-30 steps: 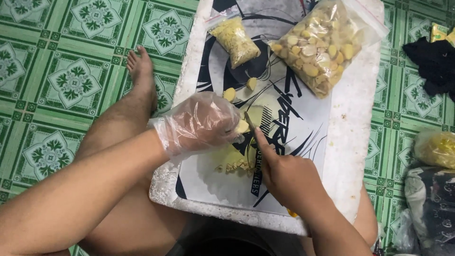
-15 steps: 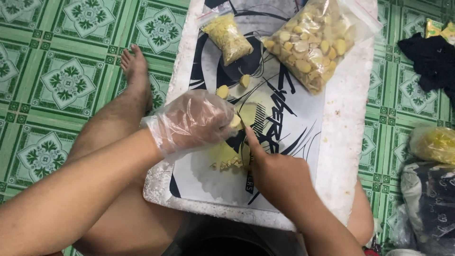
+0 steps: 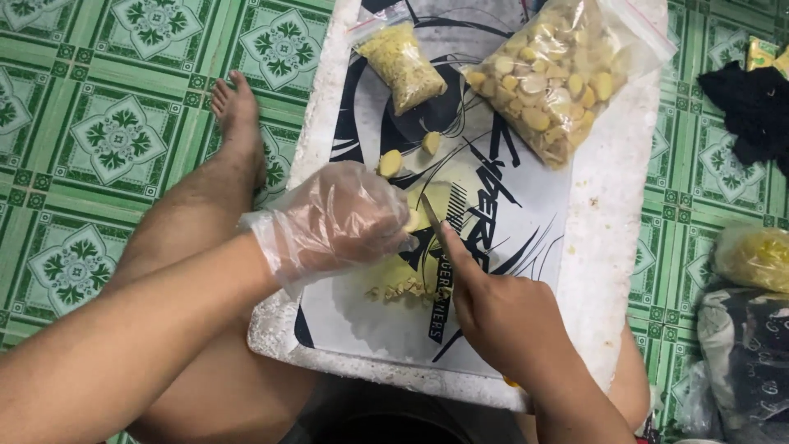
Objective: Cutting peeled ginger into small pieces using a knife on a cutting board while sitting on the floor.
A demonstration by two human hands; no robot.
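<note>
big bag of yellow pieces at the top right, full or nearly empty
Full. The big clear bag bulges with pale yellow pieces packed edge to edge, lying on its side on the white board. Whether its zip top is sealed cannot be told.

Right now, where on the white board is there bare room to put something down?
Free: the board's right strip below the big bag of pieces, and the near-left corner. Crowded: the middle, with the gloved left hand, right hand, knife and chopped bits.

small clear bag [image 3: 403,66] of yellow shreds at board top, big clear zip bag [image 3: 559,74] of pale yellow chunks just right, yellow-filled bag [image 3: 752,256] on floor far right, gold packet [image 3: 764,54] top right corner
</note>
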